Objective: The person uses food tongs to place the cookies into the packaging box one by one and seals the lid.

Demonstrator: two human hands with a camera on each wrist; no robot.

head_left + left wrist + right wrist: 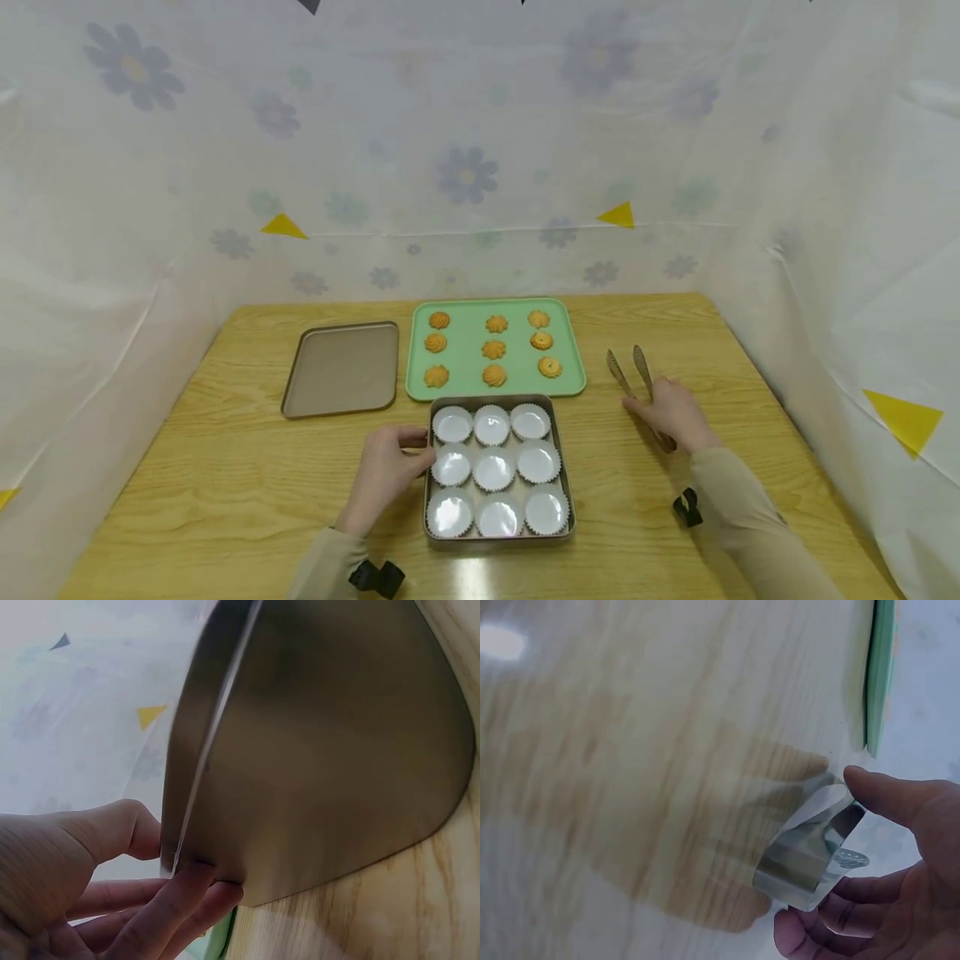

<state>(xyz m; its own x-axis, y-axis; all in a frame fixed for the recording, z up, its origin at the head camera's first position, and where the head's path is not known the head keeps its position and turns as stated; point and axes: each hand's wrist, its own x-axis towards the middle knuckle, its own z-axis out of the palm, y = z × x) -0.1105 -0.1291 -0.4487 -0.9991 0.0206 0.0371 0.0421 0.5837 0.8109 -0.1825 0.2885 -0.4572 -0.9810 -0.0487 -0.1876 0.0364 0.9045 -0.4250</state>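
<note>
A square metal baking tin (501,543) stands at the front middle, holding white fluted paper cups (493,469) in three rows. My left hand (381,473) grips its left side; in the left wrist view the thumb is at the rim and the fingers lie against the tin's outer wall (322,765). To the right, my right hand (678,414) holds metal tongs (619,372) between thumb and fingers, their two tips spread apart and pointing away from me. The bent end of the tongs (795,862) shows close over the table in the right wrist view.
Behind the tin lies a green tray (465,333) bearing several piped cookies (493,349) in columns. A shallow brown tray (343,367) sits at the back left. Flowered white sheeting (465,242) hangs around the wooden table (225,475).
</note>
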